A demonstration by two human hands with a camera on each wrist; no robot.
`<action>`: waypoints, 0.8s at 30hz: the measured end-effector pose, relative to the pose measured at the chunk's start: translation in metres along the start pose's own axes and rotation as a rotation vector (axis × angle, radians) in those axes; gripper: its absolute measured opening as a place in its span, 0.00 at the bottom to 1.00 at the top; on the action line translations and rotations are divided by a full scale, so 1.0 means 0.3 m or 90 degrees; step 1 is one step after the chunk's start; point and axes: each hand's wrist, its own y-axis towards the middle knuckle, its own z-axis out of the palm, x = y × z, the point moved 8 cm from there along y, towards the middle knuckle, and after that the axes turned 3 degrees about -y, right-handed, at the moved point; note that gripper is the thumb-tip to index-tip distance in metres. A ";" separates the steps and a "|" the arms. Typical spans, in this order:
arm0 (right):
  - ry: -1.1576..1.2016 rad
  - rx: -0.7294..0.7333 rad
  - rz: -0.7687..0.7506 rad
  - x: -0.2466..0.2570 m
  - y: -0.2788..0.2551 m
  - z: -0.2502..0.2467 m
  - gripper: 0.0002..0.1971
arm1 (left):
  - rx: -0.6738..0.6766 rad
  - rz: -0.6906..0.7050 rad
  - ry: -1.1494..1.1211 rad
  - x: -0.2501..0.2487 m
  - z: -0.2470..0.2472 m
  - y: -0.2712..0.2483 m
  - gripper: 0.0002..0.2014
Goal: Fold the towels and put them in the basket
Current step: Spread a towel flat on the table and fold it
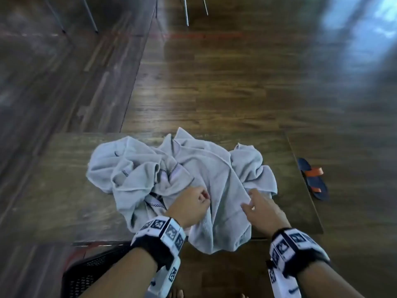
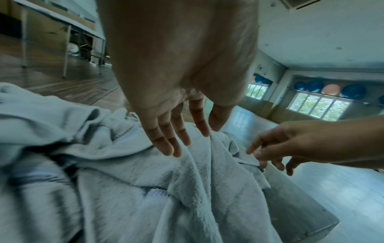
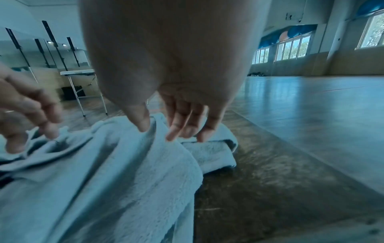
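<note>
A crumpled heap of pale grey towels (image 1: 193,164) with checked trim lies on a low wooden table (image 1: 64,190), one end hanging over the near edge. My left hand (image 1: 203,195) rests on the heap's near middle. In the left wrist view its fingers (image 2: 166,144) are straight and touch the terry cloth (image 2: 124,172), a raised fold between forefinger and thumb. My right hand (image 1: 249,201) is just to the right, fingers loosely spread at another raised fold (image 3: 158,131) between thumb and fingers. A black mesh basket (image 1: 92,269) sits on the floor at bottom left.
A blue and orange slipper (image 1: 313,179) lies on the wooden floor right of the table. Metal furniture legs (image 1: 187,11) stand at the far top. Bare table top (image 3: 270,180) stretches right of the towels. My toes (image 1: 178,294) show at the bottom edge.
</note>
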 end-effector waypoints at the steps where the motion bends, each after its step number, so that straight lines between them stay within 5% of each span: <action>1: -0.014 -0.031 0.012 -0.014 0.044 0.016 0.18 | -0.014 0.033 0.019 0.002 0.026 0.047 0.06; 4: -0.099 -0.099 0.018 -0.036 0.153 0.038 0.13 | -0.028 0.114 0.085 -0.003 0.091 0.165 0.06; 8: -0.118 -0.229 -0.130 -0.002 0.184 0.004 0.10 | -0.105 0.237 0.104 -0.033 0.122 0.245 0.06; 12: 0.120 -0.163 -0.403 0.147 0.042 -0.069 0.08 | -0.171 0.408 0.189 -0.145 0.102 0.197 0.31; 15: 0.121 -0.246 -0.494 0.231 -0.138 -0.204 0.04 | -0.175 0.483 0.179 -0.279 0.037 0.097 0.14; 16: 0.115 -0.285 -0.506 0.244 -0.190 -0.256 0.04 | -0.165 0.484 0.184 -0.302 0.013 0.070 0.09; 18: 0.084 -0.384 -0.485 0.242 -0.266 -0.373 0.03 | -0.169 0.415 0.221 -0.307 -0.066 0.046 0.15; 24: -0.044 -0.591 -0.333 0.196 -0.404 -0.621 0.12 | -0.344 0.176 0.316 -0.144 -0.350 -0.043 0.21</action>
